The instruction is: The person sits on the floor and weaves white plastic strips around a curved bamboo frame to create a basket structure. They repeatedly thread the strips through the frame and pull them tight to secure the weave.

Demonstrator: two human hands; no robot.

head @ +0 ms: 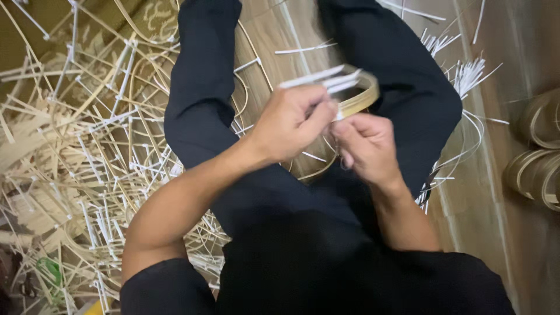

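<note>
My left hand (289, 122) and my right hand (366, 146) meet over my lap, both gripping a small bamboo hoop (363, 96) made of a thin bent strip. White strips (318, 77) stick out to the left from the hoop's joint, above my left fingers. My left thumb and fingers pinch the hoop's near edge; my right fingers press against the same spot from the right. My legs in black trousers (204, 87) spread out below the hoop.
A tangled heap of bamboo strips with white ties (76, 151) covers the floor on the left. More loose strips (461, 76) lie to the right of my leg. Stacked finished bamboo rings (539, 151) stand at the right edge on the wooden floor.
</note>
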